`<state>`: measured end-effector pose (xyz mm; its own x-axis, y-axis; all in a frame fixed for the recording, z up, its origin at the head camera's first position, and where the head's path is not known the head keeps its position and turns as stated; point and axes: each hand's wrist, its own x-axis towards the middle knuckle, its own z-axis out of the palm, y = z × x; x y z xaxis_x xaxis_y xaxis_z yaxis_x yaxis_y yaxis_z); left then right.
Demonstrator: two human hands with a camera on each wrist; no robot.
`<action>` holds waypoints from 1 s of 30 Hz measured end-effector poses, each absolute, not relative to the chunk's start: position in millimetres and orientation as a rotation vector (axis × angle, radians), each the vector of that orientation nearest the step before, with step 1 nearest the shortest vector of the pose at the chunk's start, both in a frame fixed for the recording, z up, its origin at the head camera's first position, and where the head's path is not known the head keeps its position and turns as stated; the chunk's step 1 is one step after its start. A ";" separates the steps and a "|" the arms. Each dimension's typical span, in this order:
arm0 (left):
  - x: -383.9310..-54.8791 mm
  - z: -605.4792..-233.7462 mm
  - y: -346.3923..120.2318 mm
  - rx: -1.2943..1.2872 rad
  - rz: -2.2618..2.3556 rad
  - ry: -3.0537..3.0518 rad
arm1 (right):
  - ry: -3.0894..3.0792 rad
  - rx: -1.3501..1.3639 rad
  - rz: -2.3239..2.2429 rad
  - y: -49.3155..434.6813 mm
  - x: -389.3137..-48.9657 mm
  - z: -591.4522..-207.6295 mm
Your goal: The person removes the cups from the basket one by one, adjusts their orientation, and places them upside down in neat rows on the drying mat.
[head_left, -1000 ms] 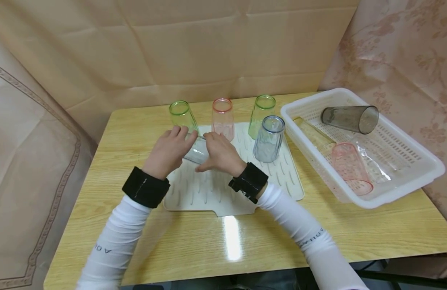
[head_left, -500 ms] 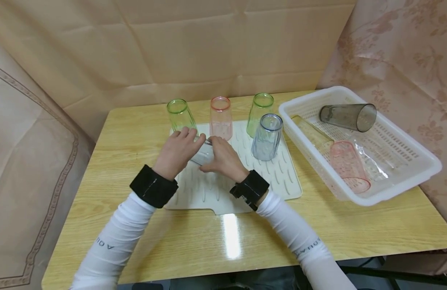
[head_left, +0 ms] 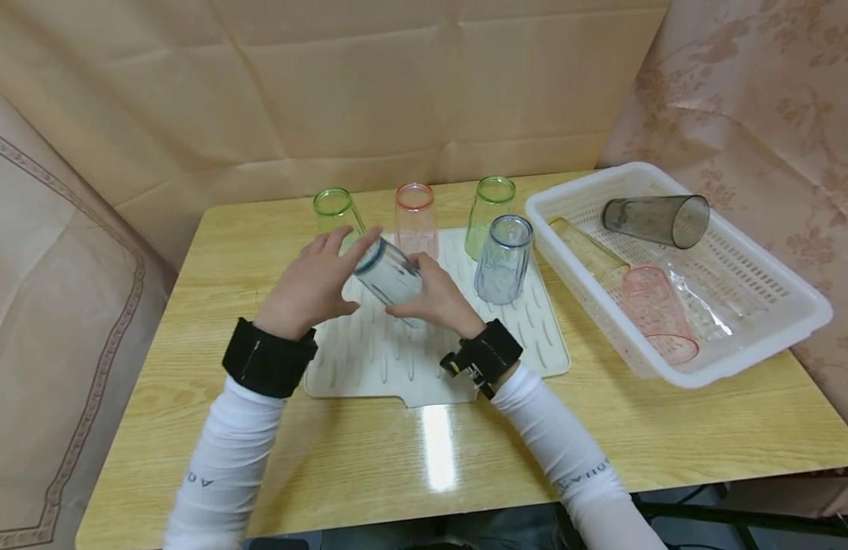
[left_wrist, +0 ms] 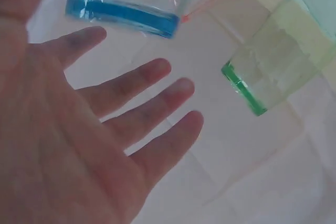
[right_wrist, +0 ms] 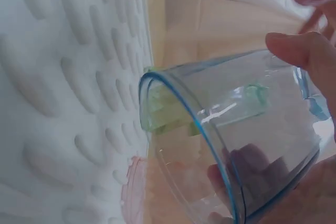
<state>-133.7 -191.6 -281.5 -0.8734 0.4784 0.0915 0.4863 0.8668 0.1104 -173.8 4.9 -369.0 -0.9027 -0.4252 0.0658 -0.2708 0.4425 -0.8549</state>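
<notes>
A clear drinking glass with a blue tint [head_left: 394, 276] is tilted over the white ridged mat [head_left: 424, 367], its thick base up to the left and its mouth down to the right. My right hand [head_left: 443, 296] grips it near the mouth in the head view; fingers show through its wall in the right wrist view. My left hand [head_left: 309, 284] stands beside the base with fingers spread. In the left wrist view a gap shows between those fingers [left_wrist: 176, 87] and the blue base [left_wrist: 123, 17].
Upside-down glasses stand along the mat's back: green [head_left: 338, 214], pink [head_left: 415, 221], another green [head_left: 489, 218], with a blue one [head_left: 503, 263] in front. A white basket [head_left: 761, 359] at right holds a grey glass [head_left: 658, 220], a pink glass [head_left: 658, 313] and a yellowish glass [head_left: 589, 248].
My left hand has let go of the glass and drawn off to the left, its fingers spreading. The glass has turned, with more of its side in view; my right hand keeps hold.
</notes>
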 end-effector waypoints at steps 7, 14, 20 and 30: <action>-142.1 -295.5 -198.9 -0.878 -0.889 -2.734 | 2.522 -0.510 -1.593 16.7 -178.4 -372.4; -157.7 -317.5 -167.3 -0.854 -1.365 -2.319 | 2.480 -0.489 -1.724 15.0 -174.7 -378.2; -164.5 -323.1 -147.4 -0.732 -1.778 -2.156 | 2.400 -0.532 -1.823 11.2 -167.6 -380.9; -147.4 -309.8 -131.2 -0.682 -1.841 -2.141 | 2.329 -0.583 -1.906 12.5 -166.5 -389.8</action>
